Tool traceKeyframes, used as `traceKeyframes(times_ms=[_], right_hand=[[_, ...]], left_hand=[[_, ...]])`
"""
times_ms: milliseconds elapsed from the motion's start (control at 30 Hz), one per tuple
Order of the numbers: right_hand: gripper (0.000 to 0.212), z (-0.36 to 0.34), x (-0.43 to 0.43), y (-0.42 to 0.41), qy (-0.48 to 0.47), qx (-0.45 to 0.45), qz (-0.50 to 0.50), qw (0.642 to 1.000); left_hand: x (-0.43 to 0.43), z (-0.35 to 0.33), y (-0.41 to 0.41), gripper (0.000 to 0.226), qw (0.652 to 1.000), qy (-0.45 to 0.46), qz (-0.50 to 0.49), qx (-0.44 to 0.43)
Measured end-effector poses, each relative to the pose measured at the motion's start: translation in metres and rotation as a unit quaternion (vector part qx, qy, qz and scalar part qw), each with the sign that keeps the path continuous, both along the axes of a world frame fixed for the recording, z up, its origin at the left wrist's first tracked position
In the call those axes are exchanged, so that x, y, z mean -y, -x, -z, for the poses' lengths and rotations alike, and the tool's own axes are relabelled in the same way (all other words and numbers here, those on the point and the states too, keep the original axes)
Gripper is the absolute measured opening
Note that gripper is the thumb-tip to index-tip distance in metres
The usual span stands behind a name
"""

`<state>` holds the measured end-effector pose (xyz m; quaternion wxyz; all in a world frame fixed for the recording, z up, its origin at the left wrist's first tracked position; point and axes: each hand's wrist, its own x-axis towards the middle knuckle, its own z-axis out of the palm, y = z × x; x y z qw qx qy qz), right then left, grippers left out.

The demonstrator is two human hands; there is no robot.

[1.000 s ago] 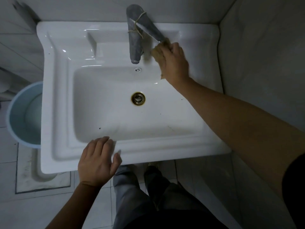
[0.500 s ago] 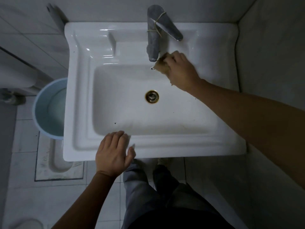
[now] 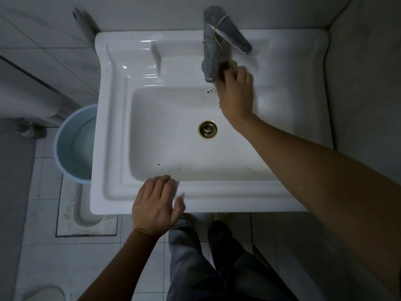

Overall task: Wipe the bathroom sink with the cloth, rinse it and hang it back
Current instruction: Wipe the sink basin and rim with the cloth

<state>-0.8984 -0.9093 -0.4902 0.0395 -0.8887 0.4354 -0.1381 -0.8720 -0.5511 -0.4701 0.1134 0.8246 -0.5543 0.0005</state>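
White ceramic fills most of the view: the sink (image 3: 112,148) is a wide rectangular basin with a stepped rim, set into a grey-tiled corner. Off beyond the left fingers (image 3: 162,183), low on the floor beside the sink's edge, stands a pale blue bucket (image 3: 71,144). Below those fingers are the person's grey trousers (image 3: 188,257).

The left hand (image 3: 155,205) rests on the sink's front rim, fingers straight and pressed together, thumb held out to the side. The right hand (image 3: 236,94) reaches across the basin to the back ledge. Its fingers (image 3: 235,72) are bent over the cloth (image 3: 232,65), holding it down on the ledge. The cloth is a brownish wad, blurred, and only a little of it shows past the fingertips.

The metal faucet (image 3: 210,53) stands just beside the right fingers, its spout touching or almost touching the cloth; I cannot tell which. A tan rubber band (image 3: 217,33) is wound round its body and lever.

The brass-ringed drain (image 3: 207,129) lies in the basin floor, nearer the right wrist than the fingers. The small overflow hole (image 3: 210,91) sits close by the right hand, under the spout.
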Motion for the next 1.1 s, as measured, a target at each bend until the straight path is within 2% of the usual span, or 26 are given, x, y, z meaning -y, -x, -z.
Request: traceKeyframes(times_ms=[100, 167, 267, 333, 567, 833, 1000, 1100], right_hand=[[0.051, 0.007, -0.027, 0.020, -0.071, -0.015, -0.092, 0.993], [0.040, 0.012, -0.055, 0.039, -0.148, -0.047, -0.153, 0.976], [0.035, 0.018, -0.089, 0.076, -0.266, -0.048, -0.136, 0.953], [0.035, 0.015, -0.105, 0.097, -0.300, -0.027, -0.107, 0.948], [0.037, -0.017, -0.134, 0.148, -0.306, 0.023, -0.061, 0.950], [0.030, -0.038, -0.163, 0.158, -0.275, -0.043, -0.048, 0.959], [0.029, -0.052, -0.175, 0.162, -0.167, -0.112, -0.039, 0.979], [0.036, -0.060, -0.180, 0.168, -0.149, -0.123, -0.021, 0.981]], left_hand=[[0.000, 0.000, -0.001, 0.048, 1.000, -0.013, -0.001, -0.001], [0.000, 0.001, -0.001, 0.048, 1.000, -0.020, -0.003, -0.002], [-0.002, 0.002, 0.000, 0.051, 1.000, -0.015, -0.006, -0.003], [-0.002, 0.002, 0.000, 0.051, 1.000, -0.011, -0.005, -0.003], [-0.004, -0.002, 0.000, 0.044, 0.999, -0.032, -0.003, -0.019], [-0.007, -0.021, 0.003, 0.045, 0.994, -0.073, 0.002, -0.085], [-0.031, -0.028, 0.002, 0.042, 0.993, -0.077, 0.010, -0.094], [-0.043, -0.029, -0.002, 0.046, 0.993, -0.077, 0.013, -0.085]])
